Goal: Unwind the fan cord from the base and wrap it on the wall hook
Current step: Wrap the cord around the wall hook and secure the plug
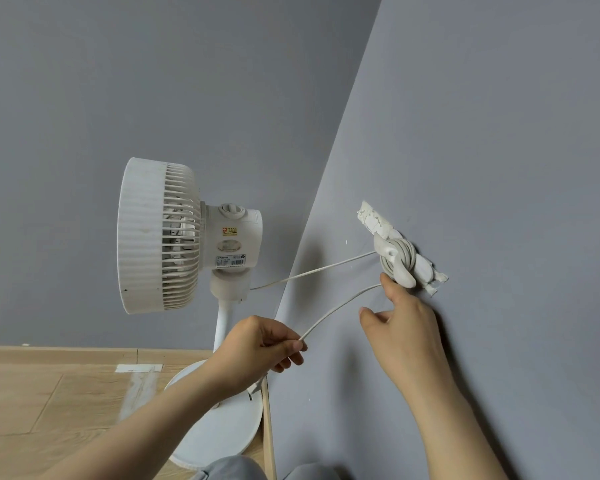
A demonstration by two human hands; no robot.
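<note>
Grey trouser knees (pixel 229 469) are cut off by the bottom edge, and both forearms are raised above them. A slack strand of the fan cord (pixel 404 255) is pinched between thumb and forefinger of the left hand (pixel 267 344), apparently to keep it taut for another turn. The right hand (pixel 407 318) is held open beside the wall hook (pixel 399 271). Its forefinger is laid on the coil wound there, probably to stop the loops slipping. Another strand is run from the hook back to the fan (pixel 160 237). No cord is seen around the base (pixel 222 431), though part of it is hidden by the left forearm. The plug cannot be made out.
</note>
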